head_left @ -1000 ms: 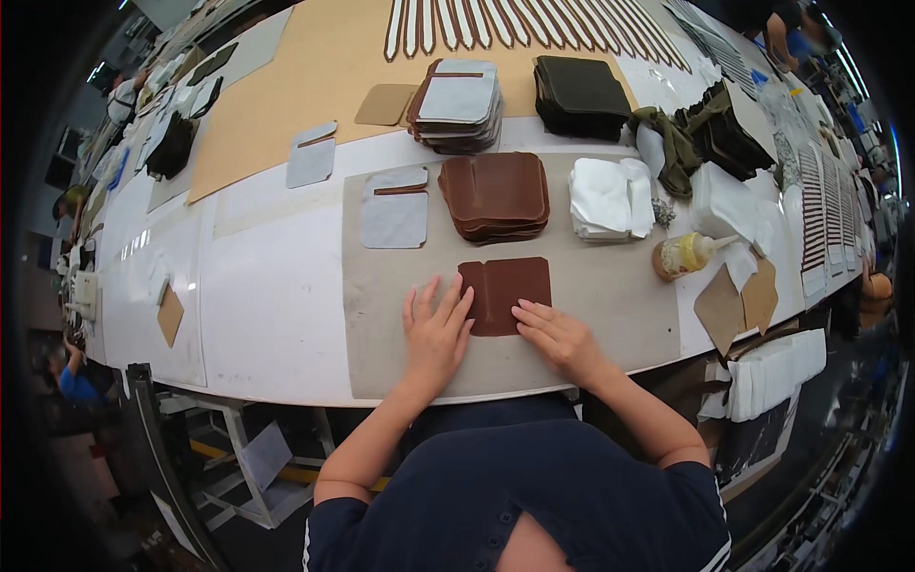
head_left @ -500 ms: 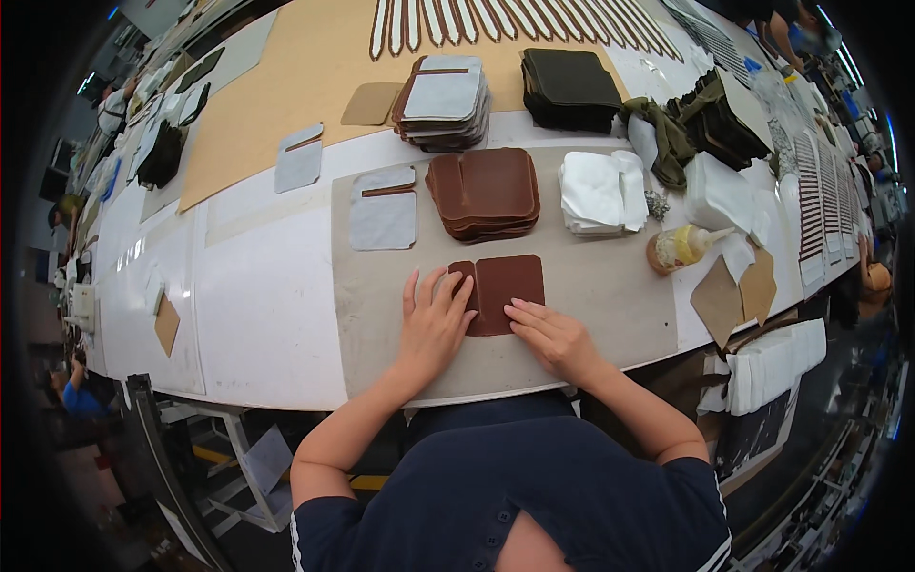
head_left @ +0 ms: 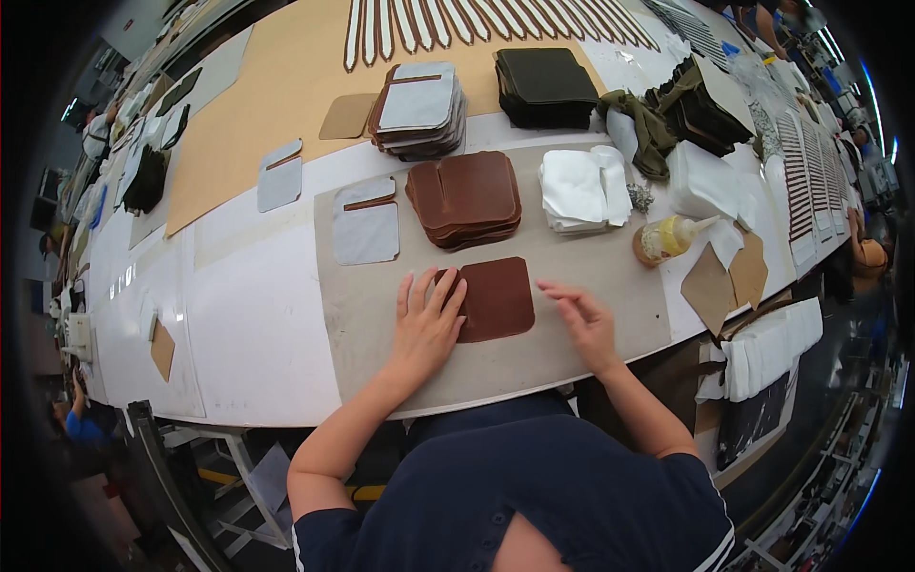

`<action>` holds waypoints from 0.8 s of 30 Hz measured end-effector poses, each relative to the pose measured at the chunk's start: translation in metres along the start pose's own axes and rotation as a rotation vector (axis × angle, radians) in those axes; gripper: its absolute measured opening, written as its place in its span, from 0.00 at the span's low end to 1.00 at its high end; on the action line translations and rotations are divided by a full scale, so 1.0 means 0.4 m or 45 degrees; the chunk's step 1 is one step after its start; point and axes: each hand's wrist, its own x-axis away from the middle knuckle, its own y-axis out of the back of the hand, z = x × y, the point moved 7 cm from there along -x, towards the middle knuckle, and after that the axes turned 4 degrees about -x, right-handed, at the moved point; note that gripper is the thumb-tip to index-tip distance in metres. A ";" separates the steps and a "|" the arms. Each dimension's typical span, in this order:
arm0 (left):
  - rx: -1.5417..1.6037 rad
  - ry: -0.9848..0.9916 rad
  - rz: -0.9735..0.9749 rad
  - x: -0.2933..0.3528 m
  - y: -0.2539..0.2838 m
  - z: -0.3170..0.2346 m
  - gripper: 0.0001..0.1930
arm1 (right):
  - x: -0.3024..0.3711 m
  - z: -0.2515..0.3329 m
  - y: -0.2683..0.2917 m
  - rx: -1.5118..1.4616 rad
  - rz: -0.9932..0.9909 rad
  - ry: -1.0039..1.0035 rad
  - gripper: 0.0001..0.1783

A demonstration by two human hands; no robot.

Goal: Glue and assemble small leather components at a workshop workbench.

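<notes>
brown panel (head_left: 500,300) near desk (head_left: 257,334) front edge, long axis left-right; left hand (head_left: 429,322) spread flat on left end, no grip; right hand (head_left: 585,322) half-open, empty, just right.

White, brown-edged strips (head_left: 409,29) lie toward the far edge of the worktop (head_left: 257,353). Toward its right edge, a nozzled bottle (head_left: 660,241) sits near two tan cards (head_left: 707,289); farther back, olive cloth (head_left: 653,153) lies beside a dark stack (head_left: 545,86).

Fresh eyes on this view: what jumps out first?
First, the brown leather-like piece at front centre, the left hand over its left part, the right hand just off its right side. Next, the stack of brown pieces beyond it, and the row of pointed brown-and-white strips at the top.
</notes>
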 end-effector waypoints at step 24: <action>0.179 0.007 -0.031 0.007 0.009 0.002 0.33 | -0.042 0.166 0.260 -0.669 -0.501 0.182 0.34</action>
